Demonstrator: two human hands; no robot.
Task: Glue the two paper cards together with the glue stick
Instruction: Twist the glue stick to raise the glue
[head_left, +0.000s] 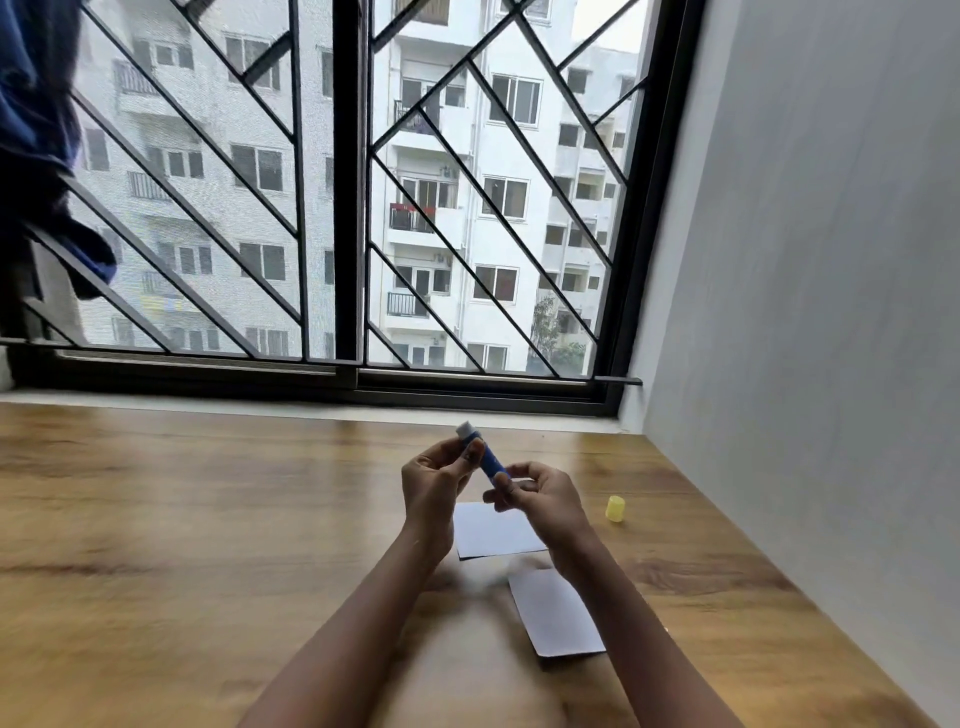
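Note:
A blue glue stick (488, 460) with its white tip bare points up and to the left, held above the wooden table (208, 519). My left hand (434, 491) pinches its upper part and my right hand (543, 499) grips its lower end. Below the hands lie two white paper cards, apart from each other: one card (493, 530) flat under my hands, the other card (556, 613) nearer to me and to the right, partly hidden by my right forearm. The yellow glue cap (615, 508) stands on the table to the right.
A grey wall (805, 312) borders the table on the right. A barred window (353, 208) and its sill run along the far edge. Dark blue cloth (36, 130) hangs at the upper left.

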